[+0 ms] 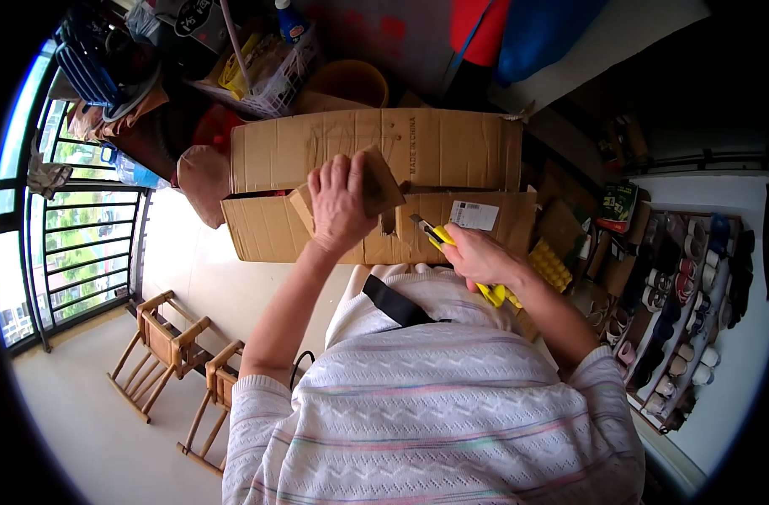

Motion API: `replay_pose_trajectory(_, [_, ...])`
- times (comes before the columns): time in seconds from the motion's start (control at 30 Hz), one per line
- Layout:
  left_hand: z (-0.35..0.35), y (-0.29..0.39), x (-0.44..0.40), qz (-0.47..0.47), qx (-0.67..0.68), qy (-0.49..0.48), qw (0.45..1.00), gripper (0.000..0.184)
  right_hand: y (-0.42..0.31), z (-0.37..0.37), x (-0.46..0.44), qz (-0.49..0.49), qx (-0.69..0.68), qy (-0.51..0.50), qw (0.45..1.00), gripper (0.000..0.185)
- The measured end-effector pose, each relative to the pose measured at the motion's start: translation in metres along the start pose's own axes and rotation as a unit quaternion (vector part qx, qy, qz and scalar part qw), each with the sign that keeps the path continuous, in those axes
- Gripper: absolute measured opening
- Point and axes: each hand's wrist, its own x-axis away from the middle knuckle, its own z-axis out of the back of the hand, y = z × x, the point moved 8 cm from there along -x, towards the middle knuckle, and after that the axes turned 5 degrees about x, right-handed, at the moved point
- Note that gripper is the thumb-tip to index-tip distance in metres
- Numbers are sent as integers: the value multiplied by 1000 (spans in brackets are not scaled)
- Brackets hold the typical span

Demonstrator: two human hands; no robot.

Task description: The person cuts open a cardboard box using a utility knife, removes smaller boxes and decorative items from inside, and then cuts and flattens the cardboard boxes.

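The left hand (344, 202) lay with its fingers bent over a small cardboard piece (384, 181), gripping it above the middle of the large cardboard box (317, 231); its thumb was out of sight, so how far round the grip reached could not be told, nor whether the piece was a small carton or a folded flap. The right hand (481, 257) was closed round a yellow cutter (439, 236), whose dark blade pointed toward the small piece, well short of the left hand's fingers; the middle of the handle was hidden in the palm, and its yellow tail showed again below. The large box stood just in front of the person's striped top (452, 396), a dark gap running between its two upper panels, with a bit of red showing there too small to make out. The print on its white label (474, 215) was too fine to read. Beyond it, a brown tub (351, 80) was partly covered by the box, while the shoe rack (683, 311) and the upper right faded into shadow at the lens's black edge.
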Motion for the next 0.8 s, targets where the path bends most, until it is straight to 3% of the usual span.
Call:
replay_pose_trajectory(0.13, [18,-28,-7,0,179,-50,982,96,8,38,16,66,-110,103,986,19])
replay_pose_trajectory(0.23, [33,-30,-5,9,410,-149,900,99,-11,56,26,152,-83,117,978,23])
replay_pose_trajectory(0.33, [49,-15,-5,15,515,-227,826,103,-49,63,41,157,-66,76,982,37])
replay_pose_trajectory(0.47, [39,-9,-2,32,600,-271,752,105,-91,68,51,222,70,81,969,49])
replay_pose_trajectory(0.57, [31,-11,4,56,638,-280,715,106,-98,60,49,337,102,138,926,50])
replay_pose_trajectory(0.67, [28,-9,6,60,667,-292,683,107,-97,55,42,305,140,107,936,50])
replay_pose_trajectory(0.8, [22,-6,6,64,709,-315,628,107,-100,54,40,343,150,147,916,46])
